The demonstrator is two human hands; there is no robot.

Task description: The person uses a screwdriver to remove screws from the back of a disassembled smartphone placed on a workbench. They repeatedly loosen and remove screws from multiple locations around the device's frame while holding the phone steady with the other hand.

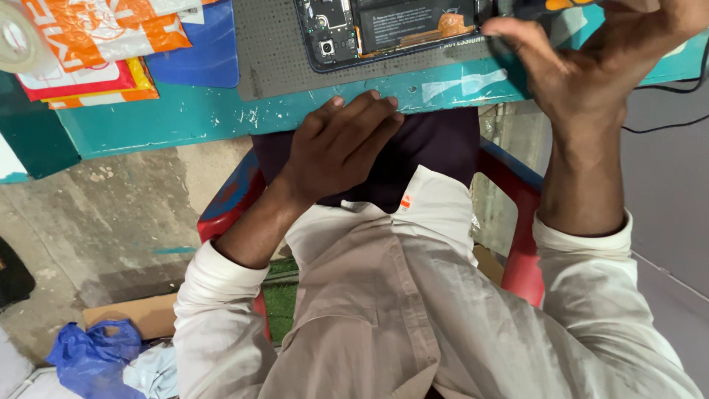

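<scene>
An opened smartphone (384, 29) with its back cover off lies on a grey work mat (273, 66) on a teal table (185, 114). My left hand (340, 140) rests flat on the table's near edge, just below the mat, with its fingers extended and nothing in it. My right hand (591, 66) is raised over the table's right side, its thumb pointing toward the phone's right end. Its fingertips run off the top of the frame next to a dark and orange object (554, 4); whether they grip it is hidden.
Orange and white plastic bags (96, 29), a tape roll (15, 37) and a blue sheet (207, 52) lie at the table's left. A black cable (665, 111) hangs at the right. I sit on a red chair (229, 199). A blue bag (92, 355) and cardboard (140, 314) lie on the floor.
</scene>
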